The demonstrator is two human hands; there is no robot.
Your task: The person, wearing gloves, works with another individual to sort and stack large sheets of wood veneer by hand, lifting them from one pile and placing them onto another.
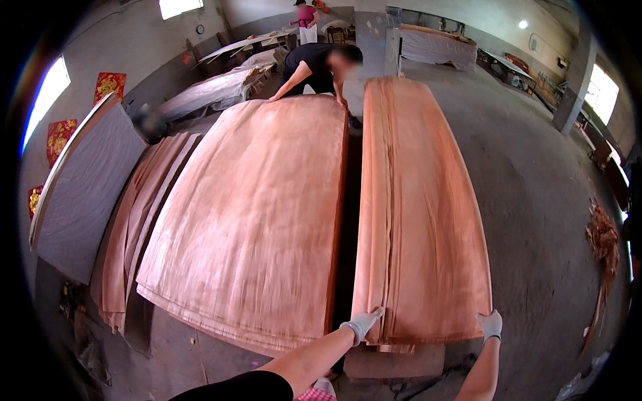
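Two stacks of thin reddish-brown wood veneer sheets lie side by side, with a dark gap between them. My left hand (pixel 363 325), in a pale glove, closes on the near left edge of the top veneer sheet (pixel 428 220) of the narrower right stack. At that stack's near right corner, my gloved right hand (pixel 491 325) grips the sheet's edge. Some fingers of both hands are hidden. Loose overlapping sheet edges run lengthwise along this stack's left part. The wider left stack (pixel 247 214) has slightly uneven near edges.
A co-worker in black (pixel 321 67) bends over the wide stack's far end, hands on it. Another person (pixel 307 17) stands farther back. More veneer sheets (pixel 144 207) and a leaning grey panel (pixel 87 194) are at left. Concrete floor (pixel 535 220) stretches along the right; veneer scraps (pixel 602 237) hang there.
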